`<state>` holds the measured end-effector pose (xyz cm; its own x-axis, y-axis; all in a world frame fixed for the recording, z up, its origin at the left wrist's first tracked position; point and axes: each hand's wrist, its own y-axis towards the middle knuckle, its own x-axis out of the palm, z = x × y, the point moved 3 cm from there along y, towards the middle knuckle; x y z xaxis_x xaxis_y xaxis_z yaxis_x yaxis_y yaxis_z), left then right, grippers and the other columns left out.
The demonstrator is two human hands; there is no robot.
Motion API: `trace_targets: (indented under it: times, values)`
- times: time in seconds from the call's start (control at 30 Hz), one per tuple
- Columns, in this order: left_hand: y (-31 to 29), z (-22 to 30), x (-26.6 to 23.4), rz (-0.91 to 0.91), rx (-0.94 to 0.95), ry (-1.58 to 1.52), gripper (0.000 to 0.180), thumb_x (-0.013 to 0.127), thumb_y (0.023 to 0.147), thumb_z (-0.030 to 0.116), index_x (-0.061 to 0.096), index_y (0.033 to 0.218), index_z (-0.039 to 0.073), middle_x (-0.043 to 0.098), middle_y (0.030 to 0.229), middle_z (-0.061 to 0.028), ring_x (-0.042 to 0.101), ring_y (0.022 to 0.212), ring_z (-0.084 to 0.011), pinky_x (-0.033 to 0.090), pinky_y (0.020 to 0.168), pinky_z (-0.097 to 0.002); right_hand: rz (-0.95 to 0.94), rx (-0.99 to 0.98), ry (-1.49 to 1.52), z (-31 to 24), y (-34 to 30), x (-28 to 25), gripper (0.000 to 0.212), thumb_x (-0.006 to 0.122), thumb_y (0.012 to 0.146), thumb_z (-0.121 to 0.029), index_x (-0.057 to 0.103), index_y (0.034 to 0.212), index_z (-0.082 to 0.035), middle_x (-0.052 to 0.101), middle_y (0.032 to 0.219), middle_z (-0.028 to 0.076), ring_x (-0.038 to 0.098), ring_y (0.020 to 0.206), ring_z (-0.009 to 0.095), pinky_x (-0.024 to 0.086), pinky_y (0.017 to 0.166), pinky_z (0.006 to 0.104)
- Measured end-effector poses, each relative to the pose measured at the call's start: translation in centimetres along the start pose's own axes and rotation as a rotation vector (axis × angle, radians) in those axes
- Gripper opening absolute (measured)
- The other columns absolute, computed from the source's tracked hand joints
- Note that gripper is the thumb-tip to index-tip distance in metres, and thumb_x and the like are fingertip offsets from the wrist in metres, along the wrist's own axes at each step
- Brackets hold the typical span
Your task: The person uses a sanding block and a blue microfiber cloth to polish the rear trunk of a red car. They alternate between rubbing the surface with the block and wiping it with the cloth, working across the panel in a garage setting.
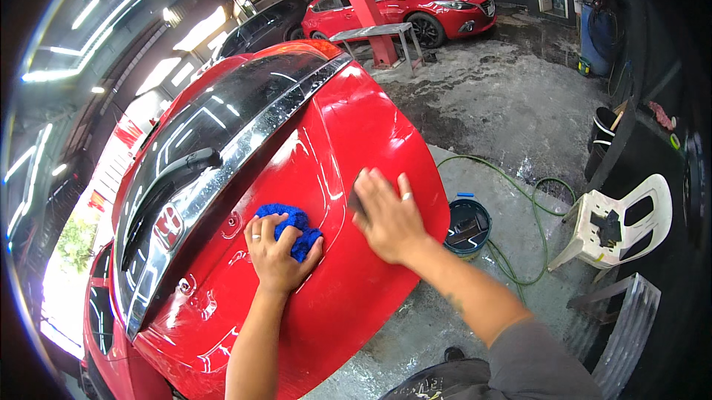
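The left hand (276,250) was curled over a bunched bright-blue microfibre cloth (294,228), fingers closed down on it and pressing it against the glossy red painted tailgate of the hatchback (348,133). The right hand (387,216) lay nearly flat on the same panel just beside it, fingers spread and palm down over a small dark pad (357,200) — only an edge of the pad showed past the fingertips, so what it was made of could not be told. The two hands were close together but apart, both on the lower middle of the panel, below the chrome trim strip (245,149) and the dark rear window with its wiper (167,177).

The paint around the hands looked shiny and streaked with wet, and beads of water sat on the glass — by that, the panel seemed to be partway through its wiping, with the part under and below the hands in work and the lower edge not yet reached, though that is a judgement.

Beyond the car, a dark teal round plastic bucket (467,228) stood on the wet concrete floor (489,103), a green hose (535,207) looped near it, and a white plastic chair (623,222) stood further right. A second red car (415,1) was parked at the back.
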<state>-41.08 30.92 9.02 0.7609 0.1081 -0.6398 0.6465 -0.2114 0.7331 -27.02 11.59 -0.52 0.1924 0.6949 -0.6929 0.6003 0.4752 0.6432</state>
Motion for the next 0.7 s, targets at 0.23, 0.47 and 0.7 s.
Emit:
trace_targets:
  times: [0.23, 0.47, 0.7]
  values:
    - [1.4, 1.0, 0.6, 0.020, 0.020, -0.044, 0.038, 0.098, 0.075, 0.037, 0.073, 0.088, 0.012, 0.069, 0.120, -0.0142, 0.063, 0.118, -0.0418, 0.047, 0.110, -0.0597, 0.094, 0.354, -0.047, 9.4, 7.6, 0.1, 0.067, 0.043, 0.119, -0.048, 0.044, 0.164, 0.003, 0.044, 0.175, 0.025, 0.039, 0.165, 0.040, 0.027, 0.133, 0.0704]
    - [-0.1, -0.1, -0.1, -0.015, -0.006, 0.019, 0.040, 0.095, 0.078, 0.044, 0.074, 0.089, 0.012, 0.070, 0.120, -0.0135, 0.063, 0.118, -0.0414, 0.046, 0.112, -0.0594, -0.034, -0.054, 0.025, -5.5, -4.0, -0.1, 0.079, 0.049, 0.115, -0.055, 0.042, 0.169, 0.002, 0.039, 0.179, 0.025, 0.036, 0.168, 0.040, 0.029, 0.130, 0.0729]
    - [0.7, 0.5, 0.4, 0.008, -0.006, -0.048, 0.037, 0.097, 0.076, 0.038, 0.073, 0.087, 0.012, 0.070, 0.121, -0.0148, 0.062, 0.121, -0.0429, 0.046, 0.113, -0.0602, -0.074, 0.331, -0.057, 11.4, 8.8, -2.1, 0.063, 0.045, 0.119, -0.044, 0.047, 0.168, -0.004, 0.041, 0.180, 0.017, 0.037, 0.168, 0.035, 0.026, 0.134, 0.0708]
